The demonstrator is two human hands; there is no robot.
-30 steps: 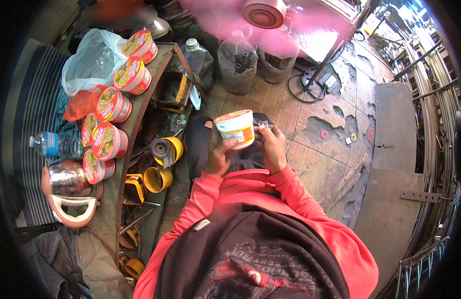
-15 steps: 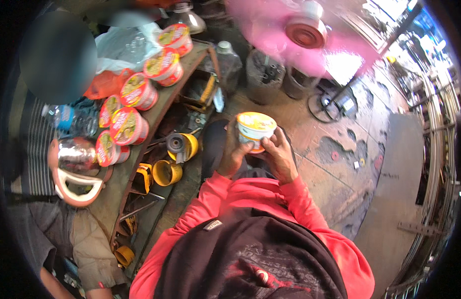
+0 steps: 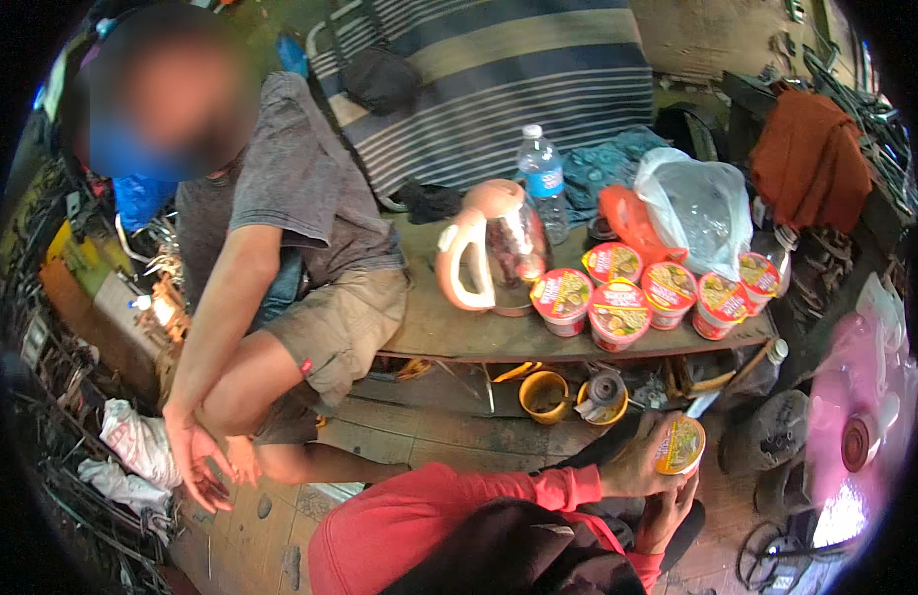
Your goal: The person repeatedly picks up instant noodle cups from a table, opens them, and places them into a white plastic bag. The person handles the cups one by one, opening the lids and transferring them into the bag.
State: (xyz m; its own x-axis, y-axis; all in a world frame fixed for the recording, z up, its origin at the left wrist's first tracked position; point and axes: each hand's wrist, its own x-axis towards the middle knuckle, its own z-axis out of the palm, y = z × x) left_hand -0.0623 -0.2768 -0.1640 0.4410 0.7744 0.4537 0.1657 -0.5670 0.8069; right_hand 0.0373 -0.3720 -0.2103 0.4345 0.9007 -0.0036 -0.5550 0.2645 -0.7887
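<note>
Between my two hands is an instant noodle cup with a yellow printed lid, tilted so the lid faces up toward me. My left hand wraps round its near left side. The fingers of my right hand press against its lower side. On the bench beyond my hands stand several more noodle cups with red and yellow lids, grouped closely. A pink-handled jug with a shiny body is left of them.
A person in a grey shirt sits at the left, hands hanging low. Behind the cups are a water bottle and a clear plastic bag. Below the bench are yellow round containers. A pink plastic-covered surface stands at the right.
My view has swung left, bringing the seated person and the whole bench into sight. Both hands keep hold of the noodle cup, which now shows lower and farther right in view.
</note>
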